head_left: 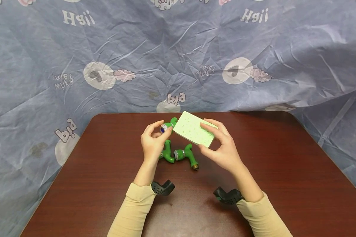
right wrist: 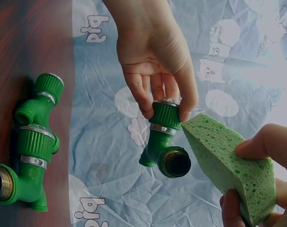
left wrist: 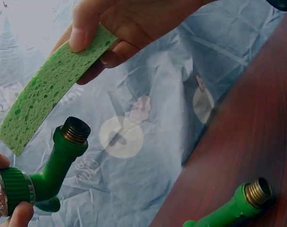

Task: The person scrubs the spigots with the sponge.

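Worktop (head_left: 77,191): dark reddish wood-look, rounded far corners.
Wrist mounts (head_left: 163,188) (head_left: 229,196): black, one per wrist, at pale yellow cuffs (head_left: 140,193).
Loose taps: two, green, lying close together below the raised hands, probably grouped for easy reach; one tap (head_left: 180,154) shows its brass-threaded end, the other tap (head_left: 167,154) partly hidden by the left arm.
Right hand (head_left: 221,148): fingers clamped on one end of the sponge, likely so the rest sticks out free.
Sponge (head_left: 191,128): light green, raised, tilted, just beside the held tap; contact with left thumb, cannot tell.
Left hand (head_left: 152,141): thumb and fingers clamped on the ribbed knob, presumably leaving the body exposed.
Held tap (right wrist: 165,116): green, off the worktop.
Backdrop (head_left: 178,65): wrinkled blue-grey cartoon-print sheet.
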Demonstrator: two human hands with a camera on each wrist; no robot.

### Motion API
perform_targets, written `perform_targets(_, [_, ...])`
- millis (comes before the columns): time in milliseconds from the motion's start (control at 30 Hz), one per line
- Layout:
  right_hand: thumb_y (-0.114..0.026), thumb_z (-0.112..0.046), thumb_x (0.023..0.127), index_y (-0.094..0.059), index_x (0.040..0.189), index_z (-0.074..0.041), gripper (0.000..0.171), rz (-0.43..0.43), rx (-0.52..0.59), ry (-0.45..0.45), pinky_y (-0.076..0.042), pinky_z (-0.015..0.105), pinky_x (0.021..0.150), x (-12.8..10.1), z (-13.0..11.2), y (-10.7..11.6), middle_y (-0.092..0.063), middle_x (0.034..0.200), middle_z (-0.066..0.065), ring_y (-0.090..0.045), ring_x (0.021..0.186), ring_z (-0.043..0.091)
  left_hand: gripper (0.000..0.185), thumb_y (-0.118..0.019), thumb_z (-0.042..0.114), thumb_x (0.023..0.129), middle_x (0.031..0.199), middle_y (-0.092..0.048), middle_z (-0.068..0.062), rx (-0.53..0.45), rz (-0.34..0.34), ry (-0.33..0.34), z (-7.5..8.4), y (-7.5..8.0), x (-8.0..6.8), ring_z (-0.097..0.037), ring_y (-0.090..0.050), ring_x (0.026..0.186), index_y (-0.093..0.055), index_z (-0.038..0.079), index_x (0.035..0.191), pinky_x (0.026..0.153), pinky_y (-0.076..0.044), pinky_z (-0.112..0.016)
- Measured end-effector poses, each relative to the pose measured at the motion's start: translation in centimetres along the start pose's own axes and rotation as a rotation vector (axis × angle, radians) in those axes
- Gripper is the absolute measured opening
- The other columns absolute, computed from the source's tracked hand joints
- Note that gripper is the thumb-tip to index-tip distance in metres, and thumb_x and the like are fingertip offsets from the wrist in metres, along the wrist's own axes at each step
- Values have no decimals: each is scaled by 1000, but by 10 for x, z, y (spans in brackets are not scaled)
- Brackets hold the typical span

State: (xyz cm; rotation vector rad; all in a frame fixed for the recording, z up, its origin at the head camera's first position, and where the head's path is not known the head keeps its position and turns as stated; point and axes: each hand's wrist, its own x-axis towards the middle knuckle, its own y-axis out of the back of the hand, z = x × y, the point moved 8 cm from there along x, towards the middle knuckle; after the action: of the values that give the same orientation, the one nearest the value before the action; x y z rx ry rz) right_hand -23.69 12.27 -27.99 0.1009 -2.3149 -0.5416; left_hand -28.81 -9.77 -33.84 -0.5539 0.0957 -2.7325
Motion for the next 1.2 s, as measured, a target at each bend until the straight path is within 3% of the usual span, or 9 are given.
perform_targets(133, [-76,7,68,-60,124,-5,59,-31,-15,-27,-46,19,74,-2,17,-6,-47,134,10,-48,113,20,32,-77,-1,73,95,-59,-11,34,-30,-21,17,-2,-5,-14,-60,60,-69,-2,103,50,-48,-16])
perform_targets(300, [-75,2,70,-60,125,-8,57,-37,-18,-26,-48,24,70,-3,19,-7,-47,134,8,-49,112,19,33,-72,-9,73,94,-57,-19,23,-57,-64,36,-4,-9,-29,-62,71,-67,-7,105,59,-52,-17])
perform_targets(500, [-75,6,70,-60,124,-6,58,-22,-7,-30,-47,22,70,-2,18,-5,-47,134,5,-49,109,18,35,-70,-10,74,92,-62,-23,12,-91,-69,37,-7,-10,-30,-62,74,-66,-7,108,62,-52,-18])
perform_targets(633, [-74,12,68,-59,122,2,57,-9,9,-22,-46,17,71,-1,6,-4,-48,132,15,-50,107,23,37,-70,-10,74,95,-64,-24,16,-106,-64,36,-8,-10,-28,-61,78,-63,-9,110,68,-52,-23])
perform_targets(833, [-70,16,68,-57,120,10,54,8,37,-51,-46,15,74,3,-16,1,-45,131,27,-50,108,27,39,-70,-11,72,98,-63,-25,-10,-139,1,30,-12,-9,-30,-58,83,-60,-13,109,74,-52,-33])
perform_targets(1033, [-69,17,68,-56,120,11,53,15,64,-44,-47,18,77,3,-19,3,-45,130,27,-50,110,19,38,-70,-13,71,97,-63,-27,-15,-175,-97,36,-15,-11,-36,-58,84,-63,-11,108,78,-48,-55])
perform_targets(1200, [-69,18,69,-56,120,12,53,25,99,-25,-47,17,77,3,-20,5,-45,130,25,-50,110,11,40,-72,-13,70,101,-62,-25,-25,-172,-124,38,-14,-11,-28,-62,87,-64,-10,110,78,-52,-49])
